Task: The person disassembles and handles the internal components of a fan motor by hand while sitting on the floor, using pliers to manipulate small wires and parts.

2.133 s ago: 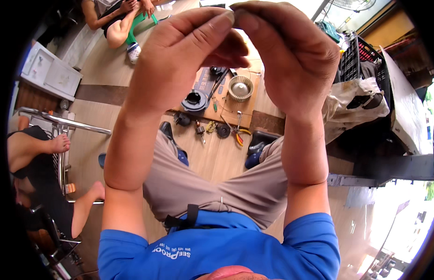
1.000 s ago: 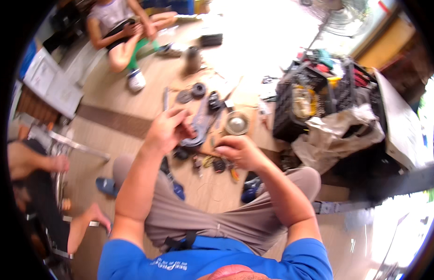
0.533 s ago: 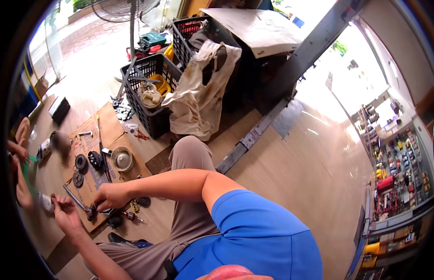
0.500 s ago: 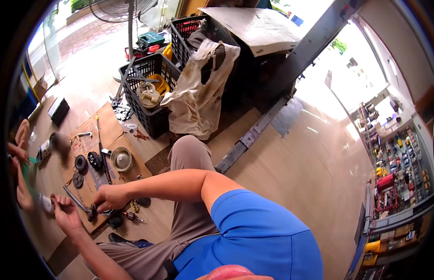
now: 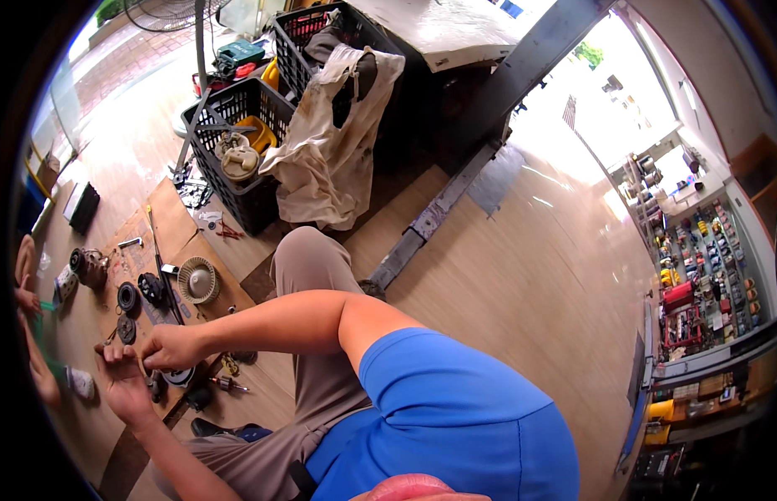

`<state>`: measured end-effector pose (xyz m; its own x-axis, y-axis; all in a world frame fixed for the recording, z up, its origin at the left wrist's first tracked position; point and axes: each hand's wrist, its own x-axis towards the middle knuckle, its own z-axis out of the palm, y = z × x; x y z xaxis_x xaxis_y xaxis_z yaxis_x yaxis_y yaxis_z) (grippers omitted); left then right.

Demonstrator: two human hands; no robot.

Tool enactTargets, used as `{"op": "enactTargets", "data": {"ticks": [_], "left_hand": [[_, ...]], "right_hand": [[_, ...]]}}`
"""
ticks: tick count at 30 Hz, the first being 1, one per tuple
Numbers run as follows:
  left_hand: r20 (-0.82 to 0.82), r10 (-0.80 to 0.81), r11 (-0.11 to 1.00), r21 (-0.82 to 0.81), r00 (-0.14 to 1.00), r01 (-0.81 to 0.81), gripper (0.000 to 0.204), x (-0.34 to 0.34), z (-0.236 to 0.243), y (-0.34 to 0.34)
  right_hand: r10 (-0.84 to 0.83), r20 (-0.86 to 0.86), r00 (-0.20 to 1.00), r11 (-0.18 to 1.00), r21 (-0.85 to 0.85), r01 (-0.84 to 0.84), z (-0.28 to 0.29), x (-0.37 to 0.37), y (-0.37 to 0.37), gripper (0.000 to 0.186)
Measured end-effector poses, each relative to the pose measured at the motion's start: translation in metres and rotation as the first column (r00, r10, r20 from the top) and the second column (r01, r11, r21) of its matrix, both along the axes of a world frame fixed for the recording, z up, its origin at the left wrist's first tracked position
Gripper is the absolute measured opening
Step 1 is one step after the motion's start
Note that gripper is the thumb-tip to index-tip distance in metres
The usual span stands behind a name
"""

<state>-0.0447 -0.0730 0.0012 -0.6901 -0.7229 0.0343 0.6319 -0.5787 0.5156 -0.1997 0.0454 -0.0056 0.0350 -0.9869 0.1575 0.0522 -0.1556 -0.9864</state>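
My left hand (image 5: 126, 387) is raised at the lower left, its fingers curled in; whatever they hold is too small to make out. Close beside it, my right hand (image 5: 173, 346) is closed, its grip contents hidden. Between and below the hands, a dark metal part (image 5: 156, 386) shows on the cardboard sheet (image 5: 217, 255). Nearest above them are a grey toothed disc (image 5: 126, 330), a black ring (image 5: 128, 296) and a black round motor part (image 5: 151, 289). A pale blower wheel (image 5: 198, 280) and a motor armature (image 5: 228, 384) lie to the right of these.
Black plastic crates (image 5: 238, 200) stand ahead, a stained cloth (image 5: 326, 142) draped over one. A grey metal post (image 5: 455, 196) slants down to the floor. Another person's hand (image 5: 28, 301) and legs are at the left edge. A motor housing (image 5: 90, 267) sits near them.
The whole view has shifted slightly. My right hand has moved off the dark metal part toward the fingers of my left hand. The metal rod seen between them earlier is now mostly hidden.
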Motion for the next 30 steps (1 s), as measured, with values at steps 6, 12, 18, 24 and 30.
{"op": "enactTargets", "data": {"ticks": [6, 12, 18, 24, 30], "left_hand": [[-0.112, -0.160, 0.947, -0.297, 0.981, 0.121, 0.024, 0.019, -0.003, -0.017], [0.133, -0.042, 0.964, -0.256, 0.990, 0.075, 0.025, 0.044, -0.033, -0.060], [0.234, 0.014, 0.934, -0.351, 0.972, 0.071, 0.030, 0.036, -0.036, -0.057], [0.270, 0.025, 0.915, -0.394, 0.963, 0.087, 0.026, 0.021, -0.039, -0.052], [0.284, -0.006, 0.961, -0.264, 0.959, 0.084, 0.025, 0.029, -0.049, -0.067]], "right_hand": [[0.123, 0.245, 0.962, 0.982, 0.111, -0.154, 0.008, -0.012, 0.000, 0.021], [0.020, -0.008, 1.000, 0.999, -0.025, -0.020, -0.021, 0.006, -0.010, 0.019], [0.002, 0.178, 0.984, 0.984, 0.174, -0.033, -0.007, -0.006, -0.004, 0.018], [-0.009, 0.182, 0.983, 0.984, 0.179, -0.024, -0.016, -0.013, 0.002, 0.018], [-0.004, 0.145, 0.989, 0.981, 0.193, -0.025, -0.010, -0.014, 0.002, 0.017]]}}
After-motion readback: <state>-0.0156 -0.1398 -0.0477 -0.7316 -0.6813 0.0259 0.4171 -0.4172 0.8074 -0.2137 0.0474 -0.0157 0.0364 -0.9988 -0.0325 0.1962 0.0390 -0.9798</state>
